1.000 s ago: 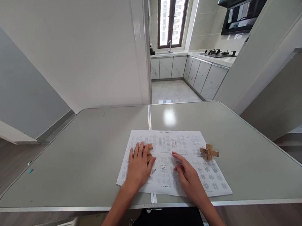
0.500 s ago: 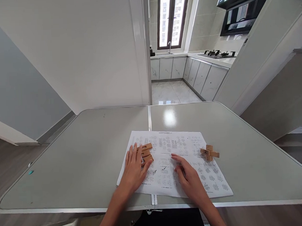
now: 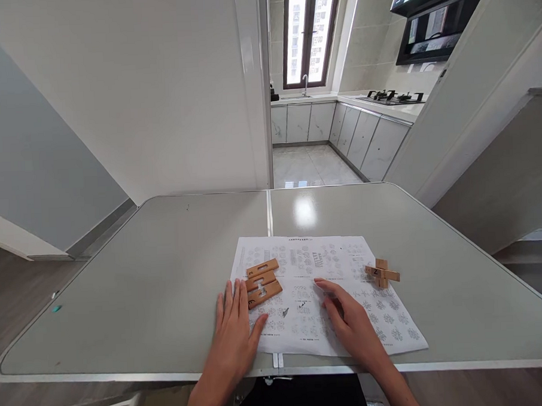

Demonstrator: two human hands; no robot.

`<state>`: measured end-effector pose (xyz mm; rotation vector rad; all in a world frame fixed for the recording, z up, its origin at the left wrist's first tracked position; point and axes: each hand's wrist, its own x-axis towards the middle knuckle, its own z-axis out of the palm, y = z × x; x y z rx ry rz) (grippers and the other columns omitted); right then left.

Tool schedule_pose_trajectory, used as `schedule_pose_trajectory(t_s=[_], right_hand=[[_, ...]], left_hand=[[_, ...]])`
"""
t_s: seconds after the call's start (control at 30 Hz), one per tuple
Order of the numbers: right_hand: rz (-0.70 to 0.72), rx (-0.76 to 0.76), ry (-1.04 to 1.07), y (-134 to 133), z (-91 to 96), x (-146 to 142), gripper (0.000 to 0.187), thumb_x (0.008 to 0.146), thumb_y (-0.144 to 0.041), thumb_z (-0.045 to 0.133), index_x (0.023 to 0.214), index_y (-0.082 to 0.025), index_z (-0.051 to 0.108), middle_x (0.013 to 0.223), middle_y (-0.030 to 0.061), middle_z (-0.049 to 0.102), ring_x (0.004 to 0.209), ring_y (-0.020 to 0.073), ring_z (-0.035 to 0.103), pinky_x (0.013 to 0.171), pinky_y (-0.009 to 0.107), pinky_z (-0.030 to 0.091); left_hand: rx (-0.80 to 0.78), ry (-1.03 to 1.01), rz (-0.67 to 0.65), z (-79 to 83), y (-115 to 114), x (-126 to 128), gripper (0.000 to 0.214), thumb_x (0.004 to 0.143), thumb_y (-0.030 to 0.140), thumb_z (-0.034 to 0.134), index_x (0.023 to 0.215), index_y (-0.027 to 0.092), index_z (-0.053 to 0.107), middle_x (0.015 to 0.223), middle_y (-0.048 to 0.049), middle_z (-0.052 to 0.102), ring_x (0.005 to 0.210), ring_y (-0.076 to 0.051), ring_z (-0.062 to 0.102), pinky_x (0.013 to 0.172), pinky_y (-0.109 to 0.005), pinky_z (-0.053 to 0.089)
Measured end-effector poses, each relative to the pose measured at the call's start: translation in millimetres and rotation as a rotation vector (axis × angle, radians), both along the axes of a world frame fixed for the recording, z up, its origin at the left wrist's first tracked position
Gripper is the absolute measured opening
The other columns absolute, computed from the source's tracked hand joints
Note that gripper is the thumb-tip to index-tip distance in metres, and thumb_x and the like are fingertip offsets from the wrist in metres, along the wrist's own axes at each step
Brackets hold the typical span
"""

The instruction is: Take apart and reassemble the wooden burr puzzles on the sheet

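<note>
My left hand [image 3: 235, 330] lies flat with its fingers stretched out at the left edge of a printed instruction sheet [image 3: 321, 332]. Its fingertips are beside three flat wooden puzzle pieces [image 3: 262, 268] with cut-out slots and notches, stacked in a row on the paper; some bear dark markings. Over the middle of the sheet rests my right hand [image 3: 351, 319], index finger extended and thumb apart, with nothing visible in it. On the sheet's right edge sits a cross-shaped wooden assembly [image 3: 382, 273] of interlocked pieces, one marked with a dark character.
The grey table [image 3: 157, 280] has a metal seam down its middle and a metal rim. A small teal bit [image 3: 56, 309] lies near its left edge. Beyond the table, a doorway opens onto a kitchen with a gas stove [image 3: 394, 97].
My left hand has drawn back toward me, off the wooden pieces, uncovering them. The sheet, with the pieces and cross assembly on it, sits slightly further right, and my right hand too.
</note>
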<state>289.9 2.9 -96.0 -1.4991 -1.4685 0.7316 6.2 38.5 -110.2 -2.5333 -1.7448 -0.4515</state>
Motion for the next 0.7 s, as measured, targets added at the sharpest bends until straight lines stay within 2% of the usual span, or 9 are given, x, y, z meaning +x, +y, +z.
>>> schedule_pose_trajectory(t_s=[0.17,0.3,0.53,0.7], right_hand=[[0.001,0.012,-0.01,0,0.8,-2,0.037,0.105,-0.036,0.047,0.137,-0.028,0.065,0.146,0.0083,0.066,0.134,0.0292,0.063,0.111,0.05,0.054],[0.003,0.024,-0.016,0,0.3,-3,0.037,0.105,-0.036,0.047,0.137,-0.027,0.064,0.146,0.0087,0.066,0.132,0.0294,0.064,0.109,0.05,0.055],[0.008,0.004,-0.004,0,-1.2,-3,0.037,0.105,-0.038,0.048,0.136,-0.027,0.065,0.146,0.0083,0.066,0.133,0.029,0.063,0.11,0.049,0.054],[0.017,-0.011,0.013,1,0.1,-2,0.037,0.105,-0.04,0.049,0.136,-0.027,0.065,0.147,0.0084,0.064,0.133,0.0294,0.062,0.11,0.049,0.054]], left_hand=[[0.042,0.039,-0.004,-5.4,-14,10,0.083,0.11,0.052,0.033,0.168,0.016,-0.015,0.172,-0.0218,0.027,0.16,-0.038,0.025,0.125,-0.065,0.029],[0.062,0.048,0.005,-6.8,-8,20,0.082,0.111,0.051,0.03,0.167,0.014,-0.016,0.171,-0.0224,0.027,0.16,-0.037,0.025,0.126,-0.064,0.03],[0.056,0.024,0.024,-5.9,3,36,0.079,0.111,0.051,0.03,0.168,0.011,-0.006,0.17,-0.0229,0.03,0.16,-0.036,0.025,0.127,-0.062,0.029],[0.062,-0.015,0.02,-5.3,2,37,0.081,0.111,0.05,0.032,0.168,0.014,-0.012,0.172,-0.0202,0.029,0.16,-0.035,0.025,0.127,-0.06,0.031]])
